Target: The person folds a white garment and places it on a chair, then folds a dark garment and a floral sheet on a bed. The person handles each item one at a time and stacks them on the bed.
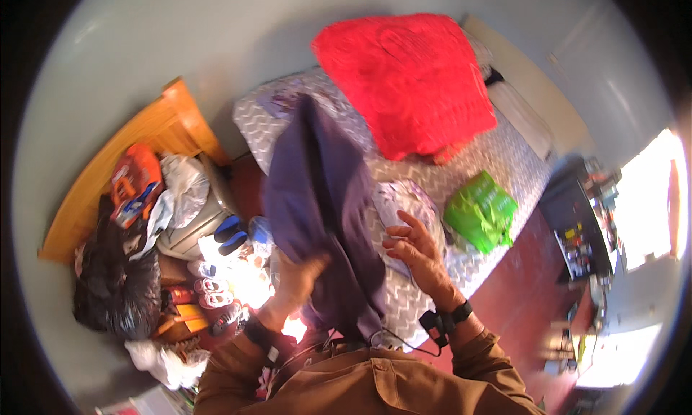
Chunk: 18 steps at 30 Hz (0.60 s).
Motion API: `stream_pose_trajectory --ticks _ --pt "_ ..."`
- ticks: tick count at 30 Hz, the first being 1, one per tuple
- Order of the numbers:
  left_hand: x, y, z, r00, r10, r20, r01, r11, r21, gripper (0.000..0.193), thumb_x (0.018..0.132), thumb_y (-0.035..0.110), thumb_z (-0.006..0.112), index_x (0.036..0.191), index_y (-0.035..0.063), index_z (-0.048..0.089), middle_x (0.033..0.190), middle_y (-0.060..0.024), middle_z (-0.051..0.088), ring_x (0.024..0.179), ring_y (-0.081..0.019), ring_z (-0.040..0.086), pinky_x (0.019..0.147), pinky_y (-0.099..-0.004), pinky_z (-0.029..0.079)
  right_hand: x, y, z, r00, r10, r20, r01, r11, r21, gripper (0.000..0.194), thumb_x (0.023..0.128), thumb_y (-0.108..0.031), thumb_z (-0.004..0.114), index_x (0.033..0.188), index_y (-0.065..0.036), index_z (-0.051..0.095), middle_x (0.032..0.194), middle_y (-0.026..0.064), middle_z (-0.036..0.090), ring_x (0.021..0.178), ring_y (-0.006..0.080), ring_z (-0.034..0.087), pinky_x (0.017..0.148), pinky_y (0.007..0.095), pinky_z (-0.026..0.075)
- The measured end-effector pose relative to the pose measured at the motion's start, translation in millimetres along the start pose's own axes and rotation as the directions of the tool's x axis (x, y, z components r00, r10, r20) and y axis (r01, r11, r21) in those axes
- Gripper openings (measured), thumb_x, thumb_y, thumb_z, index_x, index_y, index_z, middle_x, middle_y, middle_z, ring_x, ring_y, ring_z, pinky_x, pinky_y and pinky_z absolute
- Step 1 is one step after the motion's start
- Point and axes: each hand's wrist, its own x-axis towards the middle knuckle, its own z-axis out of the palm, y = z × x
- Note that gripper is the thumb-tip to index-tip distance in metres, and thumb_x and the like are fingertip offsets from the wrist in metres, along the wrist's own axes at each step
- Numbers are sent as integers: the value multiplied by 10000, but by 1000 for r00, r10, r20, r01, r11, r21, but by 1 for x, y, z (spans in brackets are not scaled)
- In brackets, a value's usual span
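A dark purple-blue cloth garment (324, 199), which looks like folded trousers, stretches lengthwise from near my waist over the edge of the bed. A dark crease runs down its middle. My left hand (303, 280) lies at the garment's left edge with its fingers over the cloth. Motion blurs those fingers, so their grip is unclear. To the right of the garment, my right hand (416, 247) is raised and holds nothing, its fingers bent and spread. Beneath it are a pale patterned cloth bundle (411, 199) and the zigzag-patterned bedsheet (411, 301).
A bright red blanket (405, 85) and a green bag (481, 212) rest on the bed. At left, a wooden headboard (135, 123) stands behind a grey suitcase (189, 236), a black plastic bag (124, 290) and several shoes (213, 290). A cluttered dark table (573, 215) is at right.
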Motion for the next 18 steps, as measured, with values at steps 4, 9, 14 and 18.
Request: stream_pose_trajectory --ticks 4,9,14,18 --pt "116 50 -32 926 377 -14 -371 904 -214 483 786 84 721 1210 -33 521 1213 -125 567 1114 -230 519 1007 -340 373 -27 15 -24 963 94 -254 -108 993 -42 543 887 -219 643 1347 -18 435 1168 87 534 1018 195 598 889 328 491" --pt "323 128 -79 976 218 -11 -215 971 107 868 743 446 745 1290 -154 437 1275 -238 526 1127 -303 536 966 -346 425 -74 38 -33 883 152 -444 -146 988 49 519 905 -313 648 1287 -1 489 1145 137 570 981 212 615 882 350 494" --pt "435 74 -81 902 378 -210 -240 842 484 614 817 445 677 1122 -80 582 1045 -185 625 903 -311 599 802 -376 478 -112 57 -32 756 219 -617 -186 975 118 481 904 -318 650 1239 3 524 1127 129 580 973 215 619 879 347 496" --pt "379 -52 -41 870 191 454 -314 925 215 279 856 324 600 809 49 583 762 -45 540 632 -149 511 532 -298 419 -132 71 -32 699 275 -660 -193 961 197 413 919 -282 631 1209 0 549 1087 108 601 950 195 625 872 340 498"
